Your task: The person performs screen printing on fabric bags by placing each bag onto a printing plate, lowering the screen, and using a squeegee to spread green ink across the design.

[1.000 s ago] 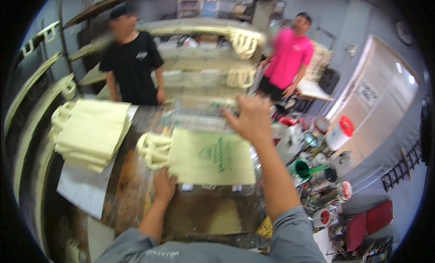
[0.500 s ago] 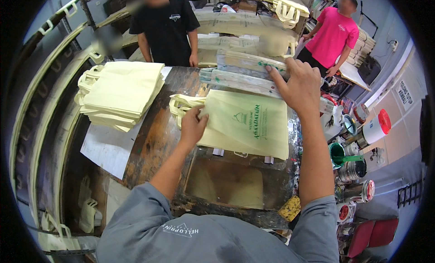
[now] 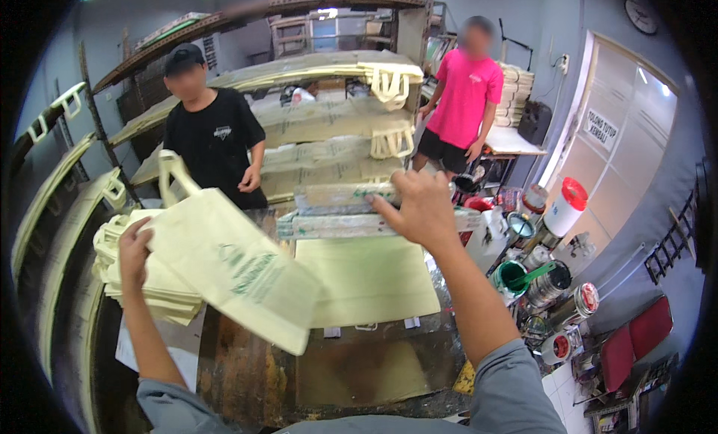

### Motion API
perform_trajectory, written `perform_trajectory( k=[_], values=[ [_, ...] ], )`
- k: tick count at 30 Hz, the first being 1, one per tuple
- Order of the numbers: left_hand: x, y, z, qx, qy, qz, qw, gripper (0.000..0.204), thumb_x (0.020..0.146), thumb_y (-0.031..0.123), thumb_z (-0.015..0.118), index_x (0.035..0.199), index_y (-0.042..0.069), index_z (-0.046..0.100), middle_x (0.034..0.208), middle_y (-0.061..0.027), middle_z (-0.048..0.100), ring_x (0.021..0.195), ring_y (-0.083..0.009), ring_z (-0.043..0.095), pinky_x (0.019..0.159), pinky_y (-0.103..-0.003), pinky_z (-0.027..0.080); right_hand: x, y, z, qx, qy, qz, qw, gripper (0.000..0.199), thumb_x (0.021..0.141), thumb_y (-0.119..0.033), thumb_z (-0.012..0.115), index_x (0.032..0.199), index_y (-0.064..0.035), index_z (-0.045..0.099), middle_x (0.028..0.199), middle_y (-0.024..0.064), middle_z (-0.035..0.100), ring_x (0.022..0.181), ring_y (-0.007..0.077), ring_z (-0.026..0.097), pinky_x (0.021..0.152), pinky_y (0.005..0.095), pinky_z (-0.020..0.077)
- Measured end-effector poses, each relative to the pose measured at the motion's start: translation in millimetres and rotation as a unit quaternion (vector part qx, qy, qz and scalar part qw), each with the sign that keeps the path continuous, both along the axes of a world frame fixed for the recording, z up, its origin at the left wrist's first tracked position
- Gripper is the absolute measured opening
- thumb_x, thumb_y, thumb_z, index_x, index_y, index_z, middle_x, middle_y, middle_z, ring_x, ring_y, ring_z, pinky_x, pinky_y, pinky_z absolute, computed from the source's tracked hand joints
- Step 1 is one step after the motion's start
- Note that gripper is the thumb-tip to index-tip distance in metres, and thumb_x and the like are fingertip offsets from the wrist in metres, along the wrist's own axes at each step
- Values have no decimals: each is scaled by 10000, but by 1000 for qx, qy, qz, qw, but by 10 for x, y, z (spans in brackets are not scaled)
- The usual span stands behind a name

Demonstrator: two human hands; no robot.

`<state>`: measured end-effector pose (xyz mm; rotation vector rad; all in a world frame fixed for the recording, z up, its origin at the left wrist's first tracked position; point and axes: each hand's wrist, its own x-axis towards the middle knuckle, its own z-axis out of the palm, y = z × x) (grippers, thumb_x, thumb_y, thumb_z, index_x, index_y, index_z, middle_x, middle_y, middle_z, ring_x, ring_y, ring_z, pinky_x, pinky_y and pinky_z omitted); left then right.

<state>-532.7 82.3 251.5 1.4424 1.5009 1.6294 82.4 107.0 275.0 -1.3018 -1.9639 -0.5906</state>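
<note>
My left hand (image 3: 134, 248) grips a pale yellow tote bag (image 3: 235, 266) with a green print and holds it tilted in the air above the left part of the worktable. My right hand (image 3: 419, 206) rests on the raised wooden printing frame (image 3: 336, 223) at the back of the table. Under the frame a plain pale yellow panel (image 3: 366, 278) lies flat on the table. A stack of like bags (image 3: 153, 295) sits at the left, just below the lifted bag.
Two people stand beyond the table, one in a black shirt (image 3: 213, 146), one in a pink shirt (image 3: 467, 97). Racks of drying bags (image 3: 329, 120) fill the back. Paint tins (image 3: 550, 284) and a white jug with a red lid (image 3: 562, 206) crowd the right.
My left hand has lifted the printed bag off the table and swung it left toward the stack. My right hand stays on the frame, and a plain panel now shows beneath.
</note>
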Motion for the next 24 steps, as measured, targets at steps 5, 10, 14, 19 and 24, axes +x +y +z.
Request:
perform_trajectory(
  k=[5,10,14,19,24],
  values=[
    [-1477,-34,-231,-15,-57,77,995,461,992,12,617,1447,-62,603,1124,-122,757,886,-177,737,778,-291,600,3,-20,29,-15,4,0,1000,554,930,-591,707,898,-39,679,828,147,658,875,341,638,862,487,431],
    [-1974,-147,-631,-117,193,464,857,551,1027,184,680,1477,-106,548,1308,-244,686,1112,-298,712,980,-408,562,-39,-33,58,-6,-15,-2,1000,561,936,-607,695,938,-47,701,862,148,682,878,342,653,858,498,425],
    [-577,129,-1101,150,367,373,839,712,1030,304,745,1562,-73,459,1512,-293,555,1432,-410,508,1238,-464,362,30,85,2,36,-29,-6,999,535,921,-593,709,930,-58,703,855,147,680,890,346,644,820,484,417],
    [3106,-827,-1523,-3,397,-180,900,914,869,413,882,1615,100,457,1620,-221,455,1539,-426,393,1301,-514,280,41,123,-33,24,-18,-11,999,586,942,-640,674,868,-59,696,803,150,683,817,365,656,759,492,432],
    [4392,-786,-2277,11,540,-292,789,1071,881,868,559,1653,137,429,1731,-202,313,1625,-460,200,1280,-728,53,42,183,19,65,-23,6,998,631,947,-682,658,857,-59,692,752,139,674,738,368,657,715,490,429]
  ],
)
